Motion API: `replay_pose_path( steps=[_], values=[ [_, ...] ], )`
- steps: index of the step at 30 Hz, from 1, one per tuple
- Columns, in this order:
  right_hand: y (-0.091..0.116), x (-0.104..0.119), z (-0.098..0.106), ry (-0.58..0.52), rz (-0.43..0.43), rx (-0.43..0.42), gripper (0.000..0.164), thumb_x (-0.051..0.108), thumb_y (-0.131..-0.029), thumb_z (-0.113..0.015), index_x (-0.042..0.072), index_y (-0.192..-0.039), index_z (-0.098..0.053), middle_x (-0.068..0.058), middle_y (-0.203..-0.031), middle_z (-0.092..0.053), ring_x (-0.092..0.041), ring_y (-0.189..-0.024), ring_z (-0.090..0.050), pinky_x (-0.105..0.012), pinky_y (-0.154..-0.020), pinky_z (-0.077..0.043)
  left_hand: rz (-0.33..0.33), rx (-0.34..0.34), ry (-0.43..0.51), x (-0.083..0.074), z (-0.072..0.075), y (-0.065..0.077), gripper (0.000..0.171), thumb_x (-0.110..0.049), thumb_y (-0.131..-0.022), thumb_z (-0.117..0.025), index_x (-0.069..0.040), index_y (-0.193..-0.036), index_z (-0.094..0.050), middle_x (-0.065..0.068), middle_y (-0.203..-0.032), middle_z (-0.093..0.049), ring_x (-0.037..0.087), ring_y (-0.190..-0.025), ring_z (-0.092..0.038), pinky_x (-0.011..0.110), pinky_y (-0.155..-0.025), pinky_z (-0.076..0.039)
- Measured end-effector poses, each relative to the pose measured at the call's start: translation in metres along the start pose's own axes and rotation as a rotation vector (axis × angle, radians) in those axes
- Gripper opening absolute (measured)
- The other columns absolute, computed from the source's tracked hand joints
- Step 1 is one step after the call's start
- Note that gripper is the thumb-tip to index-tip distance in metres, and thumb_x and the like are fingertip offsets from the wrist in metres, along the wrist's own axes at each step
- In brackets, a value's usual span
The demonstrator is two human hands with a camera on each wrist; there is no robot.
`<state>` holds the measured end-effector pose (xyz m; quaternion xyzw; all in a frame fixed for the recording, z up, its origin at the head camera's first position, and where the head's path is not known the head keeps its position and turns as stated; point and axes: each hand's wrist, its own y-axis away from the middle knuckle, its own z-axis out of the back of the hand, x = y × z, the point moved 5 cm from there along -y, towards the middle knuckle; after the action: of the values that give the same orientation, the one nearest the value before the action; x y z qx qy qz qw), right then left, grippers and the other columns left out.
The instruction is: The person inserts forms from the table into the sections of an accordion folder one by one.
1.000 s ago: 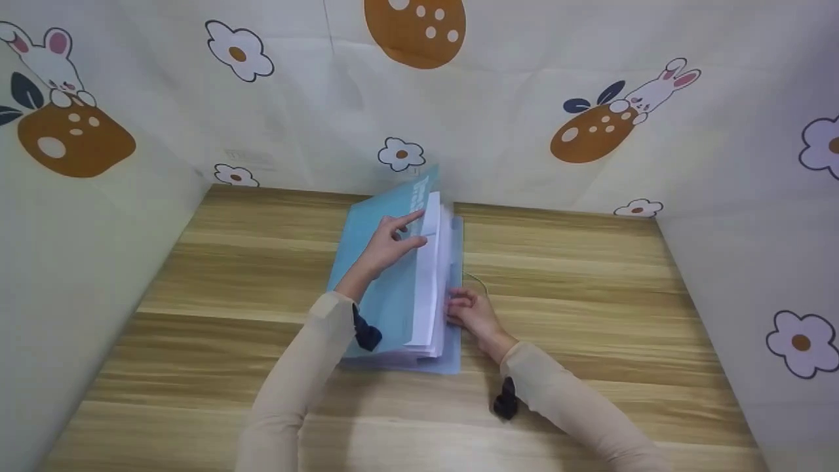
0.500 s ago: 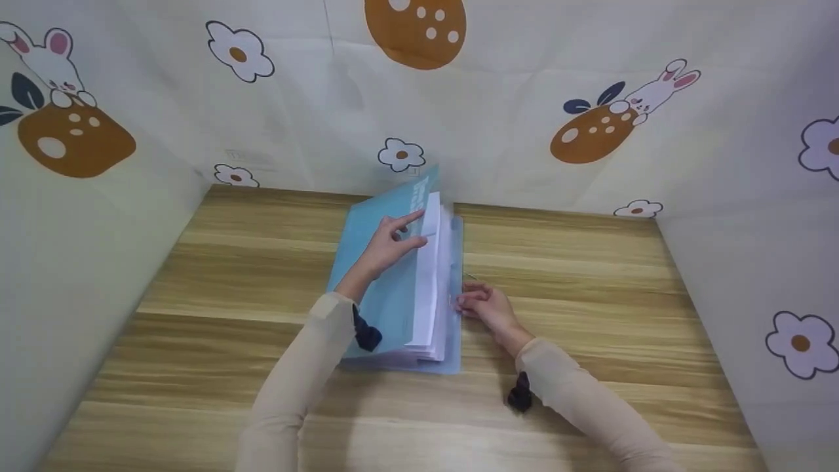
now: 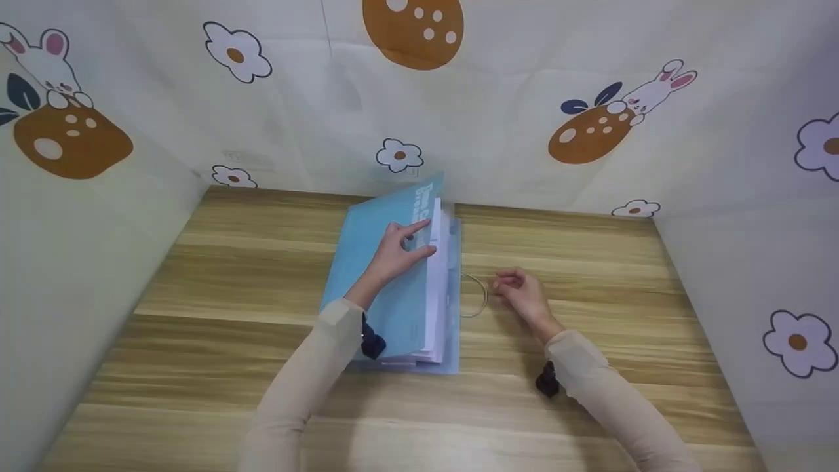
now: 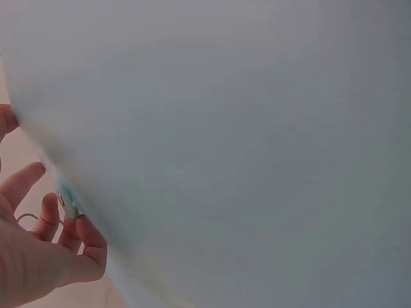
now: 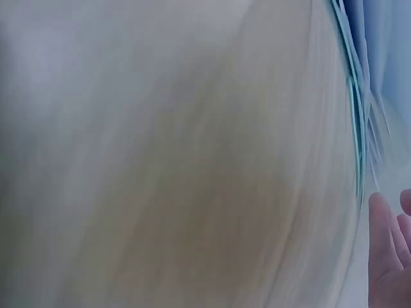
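A light blue document folder [image 3: 393, 321] with white printing lies on the wooden table, its cover raised at a slant over a thick stack of white pages [image 3: 443, 262]. My left hand [image 3: 393, 254] rests on that cover, index finger and thumb spread at its right edge. The left wrist view is mostly filled by the pale sheet [image 4: 244, 154], with fingers along its edge. A thin cord loop [image 3: 485, 295] sticks out from the folder's right side. Just right of the loop hovers my right hand [image 3: 526, 298], fingers loosely bent and holding nothing.
The wooden table [image 3: 590, 275] reaches back to a pale wall covering [image 3: 295, 118] printed with rabbits, oranges and flowers. Similar covering closes off the left and right sides. The folder's far edge stands close to the back wall.
My right hand has drawn away from the folder's right edge, leaving the cord loop visible beside it. My left hand and the cover have shifted slightly right and down.
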<state>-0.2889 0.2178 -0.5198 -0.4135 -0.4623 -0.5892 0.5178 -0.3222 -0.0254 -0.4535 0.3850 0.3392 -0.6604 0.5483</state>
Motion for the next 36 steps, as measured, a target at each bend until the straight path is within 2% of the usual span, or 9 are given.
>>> replay_pose_path(
  steps=[6,9,13,22,29,36],
  values=[
    [-0.005,0.006,0.022,0.212,0.082,-0.044,0.023,0.001,-0.079,-0.061,-0.006,-0.101,-0.059,-0.014,-0.091,-0.061,-0.023,-0.083,-0.057,-0.026,-0.068,-0.045,-0.049,-0.035,-0.097,0.0,-0.014,0.001,0.053,-0.028,-0.076,-0.067,-0.018,-0.126,-0.051,0.007,-0.09,-0.036,0.019,-0.079,-0.035,0.029,-0.064,-0.031],
    [-0.007,0.01,0.032,0.298,0.141,-0.058,0.022,0.001,-0.079,-0.061,-0.006,-0.099,-0.06,-0.014,-0.09,-0.061,-0.023,-0.084,-0.057,-0.028,-0.074,-0.043,-0.066,-0.05,-0.157,0.0,-0.021,0.002,0.054,-0.031,-0.075,-0.068,-0.017,-0.125,-0.052,0.006,-0.087,-0.035,0.019,-0.076,-0.032,0.029,-0.063,-0.028],
    [-0.008,0.013,0.043,0.353,0.193,-0.057,0.02,0.0,-0.079,-0.058,-0.006,-0.098,-0.06,-0.015,-0.091,-0.061,-0.025,-0.085,-0.057,-0.034,-0.076,-0.043,-0.066,-0.062,-0.242,0.003,-0.03,0.003,0.055,-0.033,-0.074,-0.068,-0.017,-0.125,-0.053,0.005,-0.086,-0.034,0.019,-0.075,-0.03,0.029,-0.062,-0.027],
    [-0.006,0.014,0.061,0.464,0.25,-0.074,0.02,0.0,-0.079,-0.057,-0.005,-0.098,-0.06,-0.015,-0.093,-0.061,-0.026,-0.087,-0.057,-0.035,-0.076,-0.044,-0.042,-0.074,-0.424,0.013,-0.048,0.006,0.059,-0.04,-0.073,-0.068,-0.017,-0.125,-0.052,0.006,-0.092,-0.037,0.021,-0.079,-0.035,0.034,-0.063,-0.032],
    [-0.005,0.016,0.075,0.498,0.277,-0.083,0.021,0.0,-0.08,-0.055,-0.006,-0.1,-0.06,-0.017,-0.095,-0.061,-0.027,-0.087,-0.057,-0.037,-0.074,-0.044,-0.044,-0.075,-0.457,0.019,-0.056,0.009,0.064,-0.046,-0.073,-0.065,-0.015,-0.127,-0.049,0.008,-0.099,-0.039,0.022,-0.083,-0.036,0.037,-0.066,-0.032],
    [-0.003,0.022,0.092,0.518,0.315,-0.114,0.022,0.002,-0.081,-0.054,-0.006,-0.1,-0.06,-0.017,-0.095,-0.061,-0.026,-0.085,-0.058,-0.037,-0.071,-0.045,-0.029,-0.047,-0.445,0.023,-0.059,0.012,0.064,-0.043,-0.074,-0.066,-0.011,-0.126,-0.049,0.01,-0.106,-0.039,0.025,-0.09,-0.038,0.039,-0.071,-0.033]
  ],
)
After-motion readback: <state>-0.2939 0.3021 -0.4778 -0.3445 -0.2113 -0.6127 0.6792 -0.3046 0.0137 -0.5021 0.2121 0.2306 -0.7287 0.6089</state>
